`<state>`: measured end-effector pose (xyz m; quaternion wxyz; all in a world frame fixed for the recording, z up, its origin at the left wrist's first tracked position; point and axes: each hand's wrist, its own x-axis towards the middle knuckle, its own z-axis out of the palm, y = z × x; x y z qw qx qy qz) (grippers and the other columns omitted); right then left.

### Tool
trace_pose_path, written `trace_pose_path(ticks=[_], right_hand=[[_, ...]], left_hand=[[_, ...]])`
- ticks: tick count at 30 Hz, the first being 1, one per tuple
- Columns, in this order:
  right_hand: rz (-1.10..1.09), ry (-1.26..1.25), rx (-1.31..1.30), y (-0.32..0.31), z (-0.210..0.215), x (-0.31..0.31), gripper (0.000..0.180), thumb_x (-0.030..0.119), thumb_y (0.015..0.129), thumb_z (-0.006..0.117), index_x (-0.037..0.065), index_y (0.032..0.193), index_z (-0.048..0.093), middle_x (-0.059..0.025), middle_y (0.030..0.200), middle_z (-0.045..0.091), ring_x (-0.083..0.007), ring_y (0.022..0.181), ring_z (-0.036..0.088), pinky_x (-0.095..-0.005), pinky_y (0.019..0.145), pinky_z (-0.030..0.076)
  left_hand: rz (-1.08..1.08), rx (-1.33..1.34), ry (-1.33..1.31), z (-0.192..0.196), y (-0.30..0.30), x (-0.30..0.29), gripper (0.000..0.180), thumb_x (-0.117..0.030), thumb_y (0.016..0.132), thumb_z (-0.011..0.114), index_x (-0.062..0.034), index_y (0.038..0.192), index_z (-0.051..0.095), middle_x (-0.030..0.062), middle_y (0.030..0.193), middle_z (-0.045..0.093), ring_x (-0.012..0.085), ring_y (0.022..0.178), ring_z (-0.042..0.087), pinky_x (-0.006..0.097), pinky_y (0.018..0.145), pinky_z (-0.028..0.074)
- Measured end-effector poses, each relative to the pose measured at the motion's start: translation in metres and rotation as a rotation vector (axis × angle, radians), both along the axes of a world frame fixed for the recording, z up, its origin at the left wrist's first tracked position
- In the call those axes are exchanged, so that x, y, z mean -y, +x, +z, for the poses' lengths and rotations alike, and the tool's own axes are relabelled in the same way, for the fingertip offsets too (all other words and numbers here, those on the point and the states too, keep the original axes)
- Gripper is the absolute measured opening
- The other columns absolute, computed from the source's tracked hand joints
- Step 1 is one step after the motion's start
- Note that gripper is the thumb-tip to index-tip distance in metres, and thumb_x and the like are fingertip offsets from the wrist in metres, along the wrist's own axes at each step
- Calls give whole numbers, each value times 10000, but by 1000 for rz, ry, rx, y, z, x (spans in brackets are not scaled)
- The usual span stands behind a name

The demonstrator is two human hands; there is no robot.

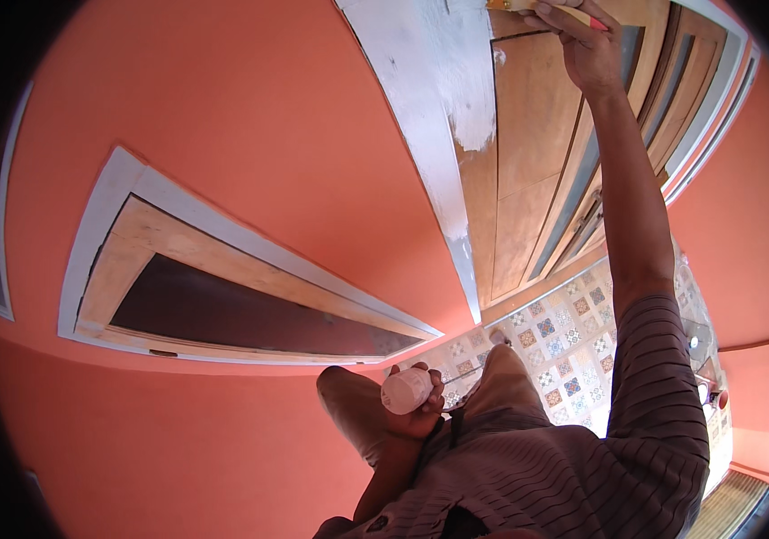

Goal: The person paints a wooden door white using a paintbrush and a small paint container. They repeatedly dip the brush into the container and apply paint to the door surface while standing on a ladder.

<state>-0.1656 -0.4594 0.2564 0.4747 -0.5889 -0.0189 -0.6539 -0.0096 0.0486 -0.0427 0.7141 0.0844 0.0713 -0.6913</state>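
My right hand [586,45] is stretched up at the top of the view, fingers closed round the handle of a paintbrush [512,4]. The brush's bristles are cut off by the upper edge. Beside it is a wooden door [537,135], whose left strip carries white paint [470,81] with a ragged lower end on bare wood. Low in front of my body, my left hand [429,415] grips a small white plastic cup [406,391]. What the cup holds cannot be made out.
Left of the door runs a white frame [402,81] against an orange wall [267,108]. A wooden window [222,301] with dark glass is set in the wall. Patterned tiles [573,337] cover the floor. Small items, including a reddish-brown cup [719,399], stand at the right.
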Motion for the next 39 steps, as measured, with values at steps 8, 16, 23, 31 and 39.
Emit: trace_pose_path(ticks=[8, 16, 23, 31, 39], right_hand=[[-310, -171, -16, -27, -14, 9, 114, -37, 941, 726, -24, 1055, 718, -125, 987, 756, -238, 891, 766, -353, 820, 638], [-497, 1, 19, -42, -22, -66, 195, 86, 947, 799, -62, 1070, 763, -150, 931, 775, -225, 821, 784, -337, 763, 651], [-428, 38, -91, 0, 5, -68, 270, 184, 938, 836, -63, 1021, 766, -155, 823, 763, -207, 689, 761, -304, 619, 632], [-691, -75, 240, 7, -17, -62, 203, 75, 969, 772, -63, 1113, 735, -137, 970, 758, -193, 827, 763, -295, 716, 649], [-843, -612, -235, 27, -28, -113, 249, 1, 932, 788, 11, 1179, 758, -126, 1066, 768, -196, 927, 758, -284, 752, 634]], left_hand=[[0, 4, -10, -3, -1, -2, 588, -541, 1094, 456, -12, 1284, 629, 246, 1105, 621, 291, 813, 601, 322, 617, 507], [-11, -12, -22, -3, 2, -7, 596, -546, 1090, 458, -10, 1277, 641, 250, 1104, 625, 294, 834, 607, 322, 629, 508], [11, -19, -67, -2, 2, -7, 597, -543, 1089, 462, -3, 1288, 618, 254, 1115, 618, 301, 838, 604, 325, 623, 504], [43, -43, -81, -5, 9, -17, 589, -535, 1087, 464, 0, 1282, 617, 254, 1107, 613, 309, 839, 602, 325, 621, 500], [44, -25, -61, -6, 11, -19, 604, -551, 1085, 455, -3, 1280, 621, 254, 1106, 614, 310, 836, 602, 329, 620, 500]])
